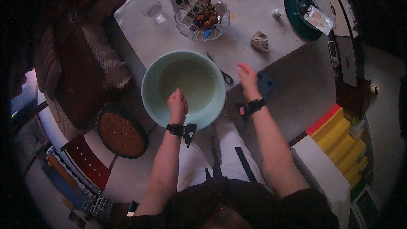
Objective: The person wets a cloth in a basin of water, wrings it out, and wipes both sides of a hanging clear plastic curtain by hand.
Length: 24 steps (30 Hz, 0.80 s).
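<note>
A pale green plastic basin [150,82] stands at the near edge of the table. Cloudy liquid [194,79] fills its lower part. Over the basin's near side is my left hand [178,103], with its fingers drawn together; whether anything is in them is hidden. To the right of the basin, my right hand [249,81] is raised with its fingers apart and holds nothing. Scissors [226,77] lie between the basin and my right hand, partly covered by the basin's rim. Each wrist wears a black strap with a small device.
The table [136,31] bears a glass bowl [222,22] of walnuts with a remote control [194,12], a drinking glass [154,11], a crumpled cloth [259,41] and a dark green tray [292,16]. A round brown stool [122,130] stands left; yellow shelving [338,140] is right.
</note>
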Tool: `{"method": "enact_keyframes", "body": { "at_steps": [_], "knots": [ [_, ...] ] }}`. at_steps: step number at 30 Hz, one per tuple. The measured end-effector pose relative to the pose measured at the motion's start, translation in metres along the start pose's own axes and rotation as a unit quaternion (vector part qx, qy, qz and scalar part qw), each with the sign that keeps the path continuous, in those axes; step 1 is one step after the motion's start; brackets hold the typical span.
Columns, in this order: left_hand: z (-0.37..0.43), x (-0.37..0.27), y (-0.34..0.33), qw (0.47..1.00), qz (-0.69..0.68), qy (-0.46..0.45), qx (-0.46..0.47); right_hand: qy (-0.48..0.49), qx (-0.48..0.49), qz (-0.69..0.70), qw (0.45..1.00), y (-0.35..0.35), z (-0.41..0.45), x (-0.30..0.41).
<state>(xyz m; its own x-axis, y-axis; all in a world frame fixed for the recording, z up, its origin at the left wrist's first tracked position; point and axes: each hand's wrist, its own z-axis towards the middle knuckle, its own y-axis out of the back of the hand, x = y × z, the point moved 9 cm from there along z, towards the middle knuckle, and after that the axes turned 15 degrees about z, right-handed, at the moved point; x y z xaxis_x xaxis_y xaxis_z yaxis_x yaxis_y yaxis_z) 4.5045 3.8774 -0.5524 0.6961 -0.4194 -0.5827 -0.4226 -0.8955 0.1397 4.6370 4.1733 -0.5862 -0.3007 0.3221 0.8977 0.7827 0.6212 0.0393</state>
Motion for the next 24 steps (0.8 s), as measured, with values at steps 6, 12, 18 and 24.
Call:
{"method": "enact_keyframes", "body": {
  "at_steps": [6, 12, 18, 24],
  "knots": [
    [-0.004, 0.014, 0.01, 0.999, 0.001, 0.004, -0.051, 0.082, -0.046, -0.23, 0.969, 0.071, 0.092, 0.033],
    [-0.026, 0.011, -0.007, 0.994, -0.101, 0.005, -0.041, 0.077, 0.014, -0.394, 0.916, 0.113, 0.143, 0.031],
    [-0.09, -0.002, 0.007, 0.986, -0.16, -0.048, -0.017, -0.052, -0.024, -0.072, 0.996, 0.138, 0.071, 0.073],
    [-0.181, -0.018, 0.015, 0.995, -0.066, -0.066, -0.027, -0.168, 0.143, 0.433, 0.874, 0.111, -0.091, 0.149]
  ]
}}
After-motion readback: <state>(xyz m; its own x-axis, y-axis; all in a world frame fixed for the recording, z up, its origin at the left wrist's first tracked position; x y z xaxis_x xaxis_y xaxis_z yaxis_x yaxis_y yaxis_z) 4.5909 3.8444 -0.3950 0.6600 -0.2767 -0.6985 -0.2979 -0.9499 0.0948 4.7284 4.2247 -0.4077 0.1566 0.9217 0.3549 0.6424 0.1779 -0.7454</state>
